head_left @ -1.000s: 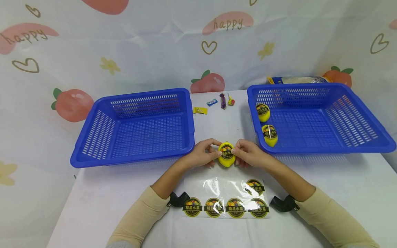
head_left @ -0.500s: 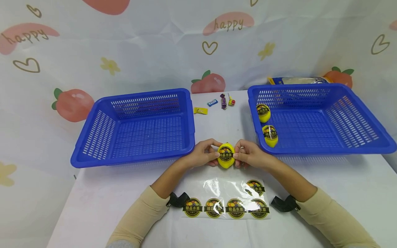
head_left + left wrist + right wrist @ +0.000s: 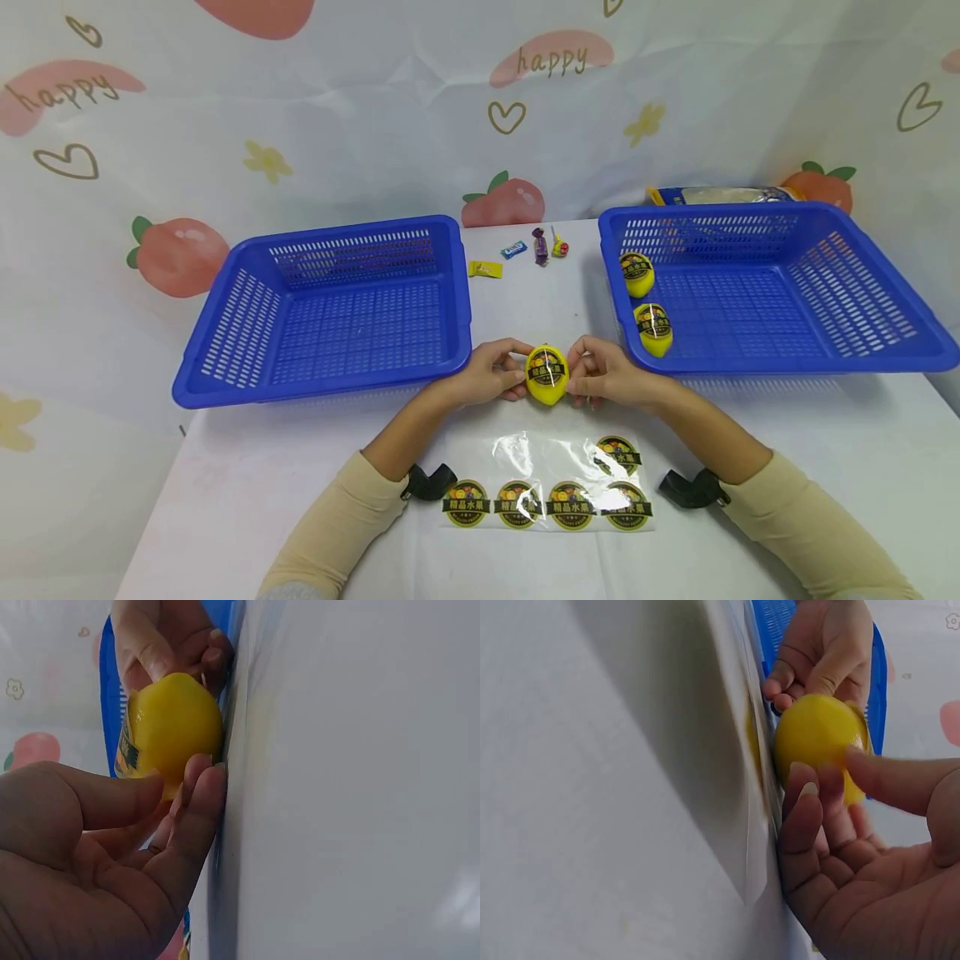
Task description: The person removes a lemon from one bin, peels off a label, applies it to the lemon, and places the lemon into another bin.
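Observation:
A yellow lemon [image 3: 547, 395] rests on the table between both hands, with a round black-and-gold sticker [image 3: 546, 372] on its upward face. My left hand [image 3: 489, 372] holds the lemon's left side between thumb and fingers. On the other side, my right hand [image 3: 609, 372] has its thumb and fingertips round the lemon. Both wrist views show the bare yellow side of the lemon [image 3: 180, 724] between the two hands. Nearer me lies a clear sticker sheet [image 3: 480, 454] with several matching stickers on it.
A blue basket [image 3: 322, 390] stands at the left. Another blue basket [image 3: 787, 365] at the right holds two stickered lemons [image 3: 655, 329]. Between them lie a yellow-wrapped candy [image 3: 485, 269], a blue packet [image 3: 514, 249], a purple-wrapped candy [image 3: 540, 247] and a lollipop [image 3: 560, 247].
The thumbs have slid off the sticker towards the lemon's sides, so more of the sticker shows. The lemon has shifted and turned only slightly between the hands.

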Demonstrator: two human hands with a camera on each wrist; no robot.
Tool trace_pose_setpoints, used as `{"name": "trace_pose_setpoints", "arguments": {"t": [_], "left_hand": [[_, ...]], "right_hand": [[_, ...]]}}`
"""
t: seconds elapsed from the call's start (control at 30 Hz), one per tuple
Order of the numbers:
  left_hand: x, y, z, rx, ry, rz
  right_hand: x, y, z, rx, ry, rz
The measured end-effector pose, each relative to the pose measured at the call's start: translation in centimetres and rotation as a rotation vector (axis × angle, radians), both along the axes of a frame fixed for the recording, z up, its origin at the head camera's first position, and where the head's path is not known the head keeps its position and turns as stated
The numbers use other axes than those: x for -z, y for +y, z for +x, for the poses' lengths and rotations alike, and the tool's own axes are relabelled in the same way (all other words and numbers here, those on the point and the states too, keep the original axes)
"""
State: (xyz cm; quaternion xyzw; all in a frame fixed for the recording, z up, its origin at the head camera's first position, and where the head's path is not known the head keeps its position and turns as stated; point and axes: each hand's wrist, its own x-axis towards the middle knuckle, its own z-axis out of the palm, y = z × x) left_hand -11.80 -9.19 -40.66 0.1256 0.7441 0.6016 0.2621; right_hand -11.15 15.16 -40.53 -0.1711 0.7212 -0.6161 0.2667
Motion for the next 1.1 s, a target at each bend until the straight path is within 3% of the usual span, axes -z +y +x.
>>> {"name": "trace_pose_setpoints", "arguments": {"t": [0.27, 0.47, 0.67, 0.83, 0.93, 1.1], "left_hand": [[-0.7, 0.2, 0.3, 0.041, 0.041, -0.083], [-1.1, 0.2, 0.5, 0.100, 0.113, -0.198], [-1.8, 0.1, 0.9, 0.164, 0.176, -0.304], [-2.4, 0.2, 1.5, 0.206, 0.212, -0.374], [-2.9, 0.3, 1.8, 0.228, 0.263, -0.432], [-4.3, 0.2, 2.8, 0.221, 0.411, -0.492]], "right_hand": [[0.3, -0.1, 0.0, 0.036, 0.106, 0.039], [0.1, -0.2, 0.1, -0.001, 0.221, 0.087], [-0.1, -0.2, 0.1, -0.051, 0.289, 0.130], [0.0, -0.3, 0.1, -0.043, 0.328, 0.158], [0.0, -0.4, 0.2, -0.033, 0.329, 0.164], [-0.1, -0.5, 0.3, -0.030, 0.325, 0.172]]}}
